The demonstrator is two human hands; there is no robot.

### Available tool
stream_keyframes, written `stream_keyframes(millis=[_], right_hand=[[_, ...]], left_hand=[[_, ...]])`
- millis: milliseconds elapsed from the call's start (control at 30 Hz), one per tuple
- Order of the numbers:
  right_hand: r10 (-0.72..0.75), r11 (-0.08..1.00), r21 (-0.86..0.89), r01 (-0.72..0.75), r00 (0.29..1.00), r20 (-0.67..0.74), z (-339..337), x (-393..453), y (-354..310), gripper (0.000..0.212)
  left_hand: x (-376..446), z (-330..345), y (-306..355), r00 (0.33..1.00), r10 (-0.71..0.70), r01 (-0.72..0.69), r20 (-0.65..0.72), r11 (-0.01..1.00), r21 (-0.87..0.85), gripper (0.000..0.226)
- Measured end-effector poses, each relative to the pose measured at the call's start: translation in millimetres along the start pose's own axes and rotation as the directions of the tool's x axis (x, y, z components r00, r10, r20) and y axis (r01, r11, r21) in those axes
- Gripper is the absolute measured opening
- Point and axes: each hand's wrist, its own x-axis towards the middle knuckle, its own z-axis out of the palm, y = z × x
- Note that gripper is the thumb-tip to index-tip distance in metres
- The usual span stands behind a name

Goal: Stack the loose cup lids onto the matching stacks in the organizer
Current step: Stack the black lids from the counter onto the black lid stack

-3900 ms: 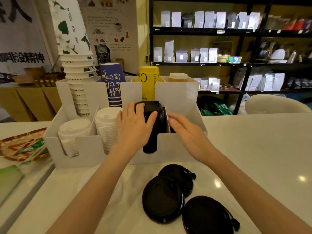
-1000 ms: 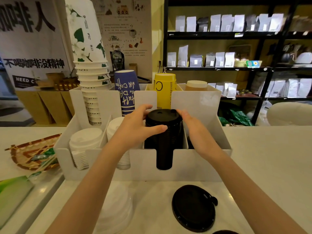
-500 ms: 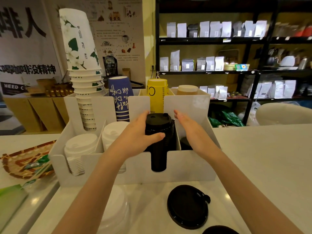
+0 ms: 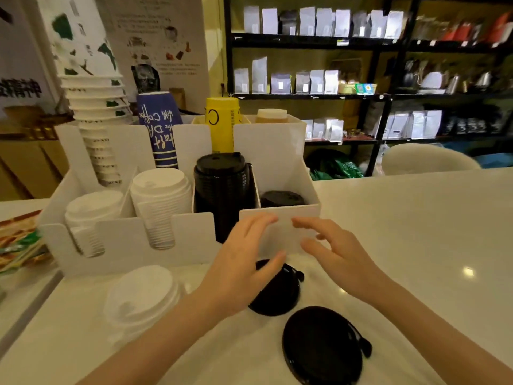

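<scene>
A white organizer (image 4: 191,243) holds two stacks of white lids (image 4: 161,195), a tall stack of black lids (image 4: 222,187) and a short black stack (image 4: 280,198) in its right slot. Two loose black lids lie on the counter: one (image 4: 277,293) partly under my left hand, one (image 4: 322,344) nearer me. A pile of loose white lids (image 4: 141,295) sits at the left. My left hand (image 4: 241,268) hovers open over the farther black lid. My right hand (image 4: 336,254) is open beside it, in front of the organizer.
Stacks of paper cups (image 4: 94,115), a blue cup stack (image 4: 159,129) and a yellow one (image 4: 222,123) fill the organizer's back row. A patterned tray (image 4: 16,240) lies at the left. Black shelves (image 4: 361,93) with bags stand behind the white counter (image 4: 416,232).
Both hands have left the tall black lid stack and come back toward me, down over the loose black lids. The stack stands untouched in its slot.
</scene>
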Motion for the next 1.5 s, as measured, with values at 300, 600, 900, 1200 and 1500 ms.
stream_keyframes(millis=[300, 600, 900, 1200, 1500], right_hand=[[0.167, 0.975, -0.190, -0.118, 0.948, 0.271, 6.2, -16.4, 22.0, 0.045], [0.112, 0.993, -0.064, -0.097, 0.942, 0.317, 9.8, -22.1, 5.5, 0.033], [0.137, 0.982, 0.099, -0.160, 0.970, 0.202, 8.8, -17.4, -0.5, 0.033], [-0.009, 0.976, 0.217, -0.006, 0.998, 0.066, -5.9, 19.7, -41.2, 0.033], [-0.064, 0.921, 0.366, 0.134, 0.978, -0.199, 3.2, 80.9, -74.9, 0.032]], left_hand=[[-36.9, 6.7, -33.7, 0.948, -0.175, 0.172, 0.268, 0.985, 0.033, 0.082], [-38.3, 11.4, -38.6, 0.936, -0.169, 0.159, 0.310, 0.986, 0.055, 0.084], [-28.7, 0.2, -18.0, 0.988, -0.142, 0.147, 0.067, 0.986, -0.073, 0.081], [5.5, -54.5, 10.8, 0.986, -0.050, 0.013, -0.157, 0.974, -0.228, 0.076], [43.3, -95.7, -6.6, 0.945, -0.101, -0.002, -0.312, 0.950, -0.312, 0.079]])
